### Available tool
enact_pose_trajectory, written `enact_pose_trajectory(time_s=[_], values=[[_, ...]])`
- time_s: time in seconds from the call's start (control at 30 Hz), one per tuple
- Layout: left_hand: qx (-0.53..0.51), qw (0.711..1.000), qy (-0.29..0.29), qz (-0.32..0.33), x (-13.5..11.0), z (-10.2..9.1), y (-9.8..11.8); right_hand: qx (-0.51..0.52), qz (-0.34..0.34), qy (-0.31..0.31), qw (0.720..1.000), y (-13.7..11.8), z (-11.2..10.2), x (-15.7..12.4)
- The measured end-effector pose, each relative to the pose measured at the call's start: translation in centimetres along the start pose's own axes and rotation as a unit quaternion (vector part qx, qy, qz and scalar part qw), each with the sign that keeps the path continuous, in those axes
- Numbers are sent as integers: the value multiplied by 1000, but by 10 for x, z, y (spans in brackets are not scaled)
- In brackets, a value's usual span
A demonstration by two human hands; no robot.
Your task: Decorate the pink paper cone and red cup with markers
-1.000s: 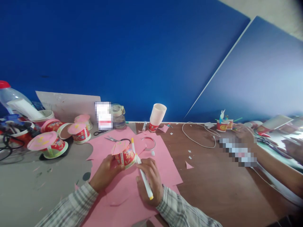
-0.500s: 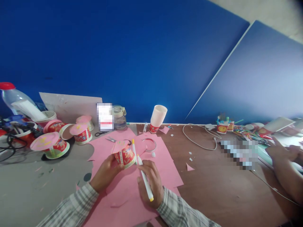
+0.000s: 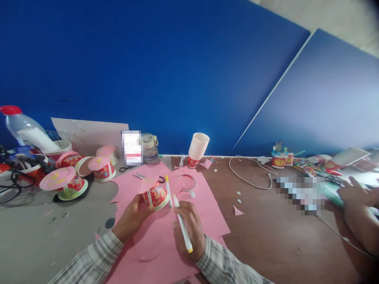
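Note:
A red patterned paper cup (image 3: 155, 195) with a pink paper piece on its end is gripped in my left hand (image 3: 133, 219), tilted above the pink paper sheets (image 3: 201, 215). In my right hand (image 3: 191, 228) is a white marker (image 3: 184, 230) with a yellow end; its uncapped tip points up and away, close to the cup's rim but apart from it. Beside the cup lies the marker's yellow cap or a second yellow-ended marker (image 3: 168, 191); I cannot tell which. Scissors (image 3: 139, 174) lie behind the cup, and a clear-looking ring of tape (image 3: 189, 183) rests on the paper.
Several decorated cups (image 3: 102, 169) stand on the left near a red-capped bottle (image 3: 17, 122). A tall cup stack (image 3: 198, 148) and a water bottle (image 3: 150, 148) stand by the blue partition. A white cable (image 3: 251, 183) crosses the right side, where another person's hand (image 3: 358, 193) shows.
My right hand's marker tip has drawn slightly away from the cup's rim. The cup has tilted a little in my left hand. The view has shifted slightly.

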State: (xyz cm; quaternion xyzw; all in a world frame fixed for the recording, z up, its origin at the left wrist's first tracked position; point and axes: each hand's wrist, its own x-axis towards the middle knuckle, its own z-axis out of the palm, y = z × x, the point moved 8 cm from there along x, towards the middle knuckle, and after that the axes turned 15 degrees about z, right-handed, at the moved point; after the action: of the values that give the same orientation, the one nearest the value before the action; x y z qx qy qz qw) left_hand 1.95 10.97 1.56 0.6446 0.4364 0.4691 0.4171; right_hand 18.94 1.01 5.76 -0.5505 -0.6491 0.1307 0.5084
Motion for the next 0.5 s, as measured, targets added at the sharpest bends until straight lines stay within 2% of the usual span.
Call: enact_pose_trajectory(time_s=[0.33,0.5], values=[[-17,1000,-4,14,0,2,11,2,-2,8,1000,3,0,0],[-26,999,-25,14,1,2,3,43,-1,5,999,2,-3,2]])
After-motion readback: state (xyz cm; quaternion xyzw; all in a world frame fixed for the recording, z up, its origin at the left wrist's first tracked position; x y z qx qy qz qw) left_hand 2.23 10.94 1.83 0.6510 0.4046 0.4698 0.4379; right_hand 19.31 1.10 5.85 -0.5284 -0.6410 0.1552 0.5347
